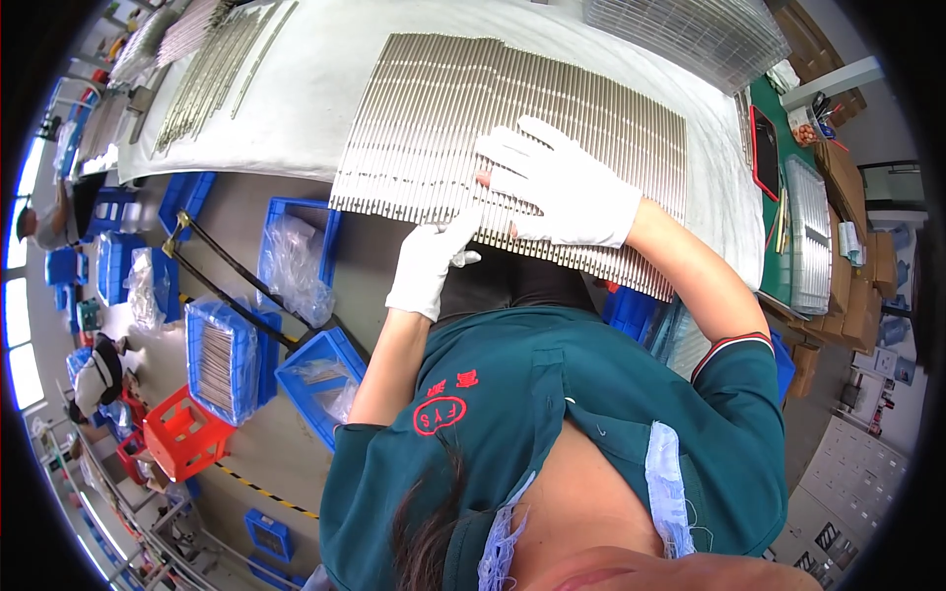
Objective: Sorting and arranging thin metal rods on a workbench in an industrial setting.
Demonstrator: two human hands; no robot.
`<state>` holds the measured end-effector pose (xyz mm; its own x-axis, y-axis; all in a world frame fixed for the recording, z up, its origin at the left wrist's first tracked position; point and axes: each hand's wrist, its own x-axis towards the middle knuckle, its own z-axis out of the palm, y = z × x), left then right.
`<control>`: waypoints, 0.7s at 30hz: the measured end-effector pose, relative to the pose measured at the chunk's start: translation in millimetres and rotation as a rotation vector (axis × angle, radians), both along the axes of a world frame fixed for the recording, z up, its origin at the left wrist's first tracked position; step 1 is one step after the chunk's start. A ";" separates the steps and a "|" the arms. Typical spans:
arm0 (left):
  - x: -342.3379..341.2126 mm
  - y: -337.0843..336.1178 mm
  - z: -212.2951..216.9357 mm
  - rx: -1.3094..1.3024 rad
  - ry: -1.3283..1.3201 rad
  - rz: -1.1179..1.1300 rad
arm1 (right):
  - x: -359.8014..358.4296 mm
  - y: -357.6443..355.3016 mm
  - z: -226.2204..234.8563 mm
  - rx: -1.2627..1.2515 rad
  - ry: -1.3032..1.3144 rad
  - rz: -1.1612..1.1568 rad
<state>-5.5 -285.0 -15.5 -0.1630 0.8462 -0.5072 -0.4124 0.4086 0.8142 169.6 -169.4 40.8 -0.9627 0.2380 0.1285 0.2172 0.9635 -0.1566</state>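
Observation:
A wide row of slim silvery metal rods (611, 108) lies side by side on the white-covered table (315, 59), their near ends reaching the table's front edge. My right hand (567, 187), in a white glove, rests flat across the rods with its fingers spread; some fingertips poke bare out of the glove. At the near ends, left of the middle, my left hand (426, 266), gloved too, is closed at the edge. Its thumb lies against the rod ends and a fingertip shows below them. The rest of those fingers is hidden.
More loose rods (212, 84) lie at the table's far left. Clear plastic trays (690, 39) are stacked at the back right, near a red-edged dark device (764, 153). Blue crates (320, 379) and a red stool (185, 433) stand on the floor at left, with people beyond.

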 end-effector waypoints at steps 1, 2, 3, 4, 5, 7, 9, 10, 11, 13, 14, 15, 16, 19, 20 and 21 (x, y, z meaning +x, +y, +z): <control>-0.8 0.0 -0.1 0.017 -0.021 0.000 | 0.5 0.3 -0.9 0.004 0.010 0.004; -2.6 -0.3 -1.7 0.017 -0.020 0.000 | 0.5 0.2 -0.7 0.004 0.011 0.003; -4.9 -0.8 -4.7 0.008 -0.003 -0.017 | 0.5 0.0 -0.5 0.004 0.006 0.001; -6.1 -1.0 -6.4 -0.002 0.013 -0.035 | 0.5 -0.3 -0.1 0.003 0.002 -0.002; -5.7 -2.1 -6.0 -0.002 0.014 -0.034 | -0.1 -0.6 0.9 0.003 0.002 0.000; -4.3 -5.0 -5.1 0.022 0.019 0.003 | -1.0 -1.4 4.1 -0.016 -0.026 -0.004; -4.7 -5.4 -4.5 0.022 0.010 -0.004 | -1.1 -2.4 6.4 -0.020 -0.032 -0.007; -4.8 -5.6 -4.3 0.022 0.000 -0.011 | -1.2 -2.7 6.9 -0.024 -0.038 -0.011; -5.0 -5.4 -4.4 0.023 0.000 -0.011 | -1.0 -2.4 6.3 -0.024 -0.038 -0.011; -5.2 -5.0 -5.8 0.012 0.001 -0.016 | -0.3 -1.9 4.3 -0.008 -0.015 -0.009; -5.6 -4.3 -8.0 0.014 0.002 -0.015 | -0.6 -2.1 4.6 -0.006 -0.014 -0.009; -6.1 -3.2 -10.9 0.015 -0.004 0.000 | -0.9 -2.4 5.2 -0.007 -0.018 -0.007; -6.5 -2.8 -12.4 0.016 -0.009 0.016 | -1.3 -2.6 5.6 -0.007 -0.021 -0.005; -3.0 0.0 -1.7 0.060 -0.039 0.065 | -1.1 -1.1 3.9 0.001 -0.027 0.001; -3.4 0.0 -2.0 0.060 -0.039 0.066 | -0.9 -0.7 3.3 0.002 -0.027 0.002; -4.4 -0.2 -2.6 0.049 -0.077 0.047 | -0.5 -0.3 2.4 0.010 -0.027 0.004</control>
